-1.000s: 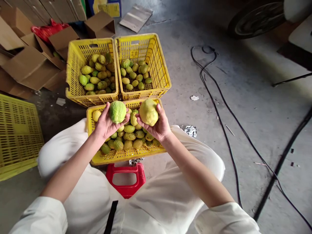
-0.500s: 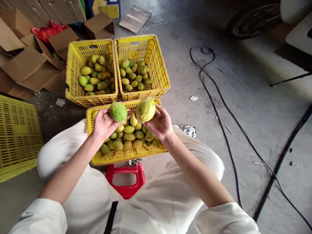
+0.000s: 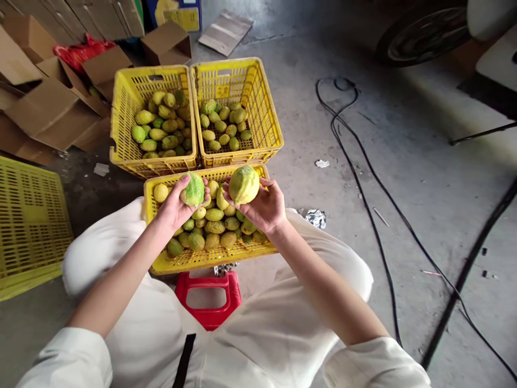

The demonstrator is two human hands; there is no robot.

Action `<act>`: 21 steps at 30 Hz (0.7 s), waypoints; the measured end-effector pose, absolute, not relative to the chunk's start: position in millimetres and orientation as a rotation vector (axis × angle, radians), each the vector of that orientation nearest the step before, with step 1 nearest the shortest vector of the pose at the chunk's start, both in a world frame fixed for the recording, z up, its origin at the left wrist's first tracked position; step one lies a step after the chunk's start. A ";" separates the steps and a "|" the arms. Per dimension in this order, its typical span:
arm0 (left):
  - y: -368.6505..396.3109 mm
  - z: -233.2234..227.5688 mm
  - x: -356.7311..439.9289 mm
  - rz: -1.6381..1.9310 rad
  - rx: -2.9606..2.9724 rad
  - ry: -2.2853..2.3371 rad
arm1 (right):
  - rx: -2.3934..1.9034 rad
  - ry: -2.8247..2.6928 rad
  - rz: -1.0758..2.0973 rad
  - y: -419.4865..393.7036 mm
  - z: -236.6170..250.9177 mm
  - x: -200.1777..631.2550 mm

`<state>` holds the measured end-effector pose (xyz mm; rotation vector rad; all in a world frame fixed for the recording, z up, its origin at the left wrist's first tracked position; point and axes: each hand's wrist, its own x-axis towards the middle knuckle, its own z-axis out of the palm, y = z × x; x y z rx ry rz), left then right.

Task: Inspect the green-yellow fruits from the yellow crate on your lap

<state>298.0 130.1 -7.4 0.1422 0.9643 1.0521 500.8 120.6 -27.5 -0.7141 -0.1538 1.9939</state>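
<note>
My left hand (image 3: 174, 205) clasped a green fruit (image 3: 194, 190) and my right hand (image 3: 264, 207) a yellower fruit (image 3: 243, 184), both above the near yellow crate (image 3: 189, 260).

Grey concrete floor (image 3: 404, 178), black cables (image 3: 363, 178)

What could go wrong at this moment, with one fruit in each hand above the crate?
1. The right hand holds the yellowish fruit mostly by its fingers; it might slip and bruise fruit in the near crate.
2. That crate seems to rest on a small red stool, so a knock could perhaps tip it.
</note>
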 end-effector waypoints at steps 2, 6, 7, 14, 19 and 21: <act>130.9 -4.9 297.2 1.035 0.124 0.965 | -0.726 -0.152 1.960 121.4 -28.3 500.6; 132.0 -4.2 297.1 1.053 0.091 0.931 | -0.797 -0.154 1.810 121.8 -31.1 498.7; 132.2 -5.8 297.5 1.048 0.098 0.928 | -0.811 -0.159 1.793 121.4 -31.8 498.2; 129.6 -17.2 298.5 0.975 0.150 0.931 | -0.805 -0.232 1.947 118.6 -31.1 497.7; 128.6 -13.2 295.3 1.014 0.147 0.952 | -0.709 -0.206 1.982 121.4 -25.4 501.2; 130.0 -9.9 294.9 1.038 0.149 0.956 | -0.702 -0.210 1.980 122.6 -25.8 501.9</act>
